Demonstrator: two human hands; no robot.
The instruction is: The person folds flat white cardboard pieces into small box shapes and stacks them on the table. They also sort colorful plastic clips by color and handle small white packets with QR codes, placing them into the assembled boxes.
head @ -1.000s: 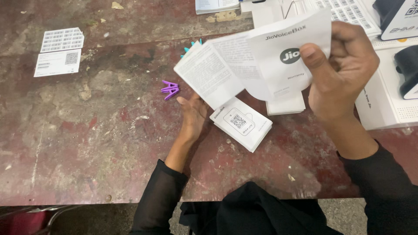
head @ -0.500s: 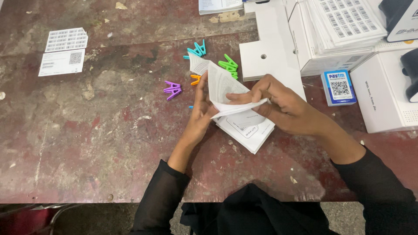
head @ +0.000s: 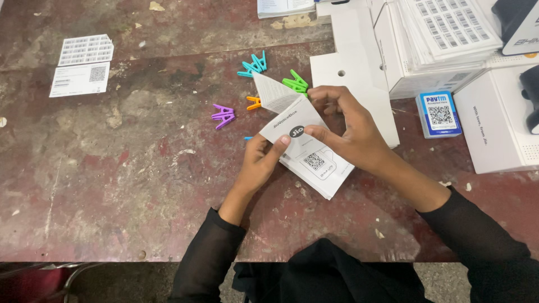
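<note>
Both hands on a folded white leaflet at mid-table.

Left hand (head: 259,163) closed on the leaflet (head: 292,126) from its near-left edge, thumb on top; right hand (head: 343,126) closed on it from the right, fingers pinching the far corner and the near fold; both touch it, neither nearer than the other; the leaflet's long axis runs from near-left to far-right, one flap raised toward the far side; it sits partly over a stack of white cards (head: 323,168) lying flat just near and right of it; coloured clips (head: 255,84) lie just beyond, on the worn red table (head: 112,179); white boxes (head: 494,129) stand at the right.
</note>
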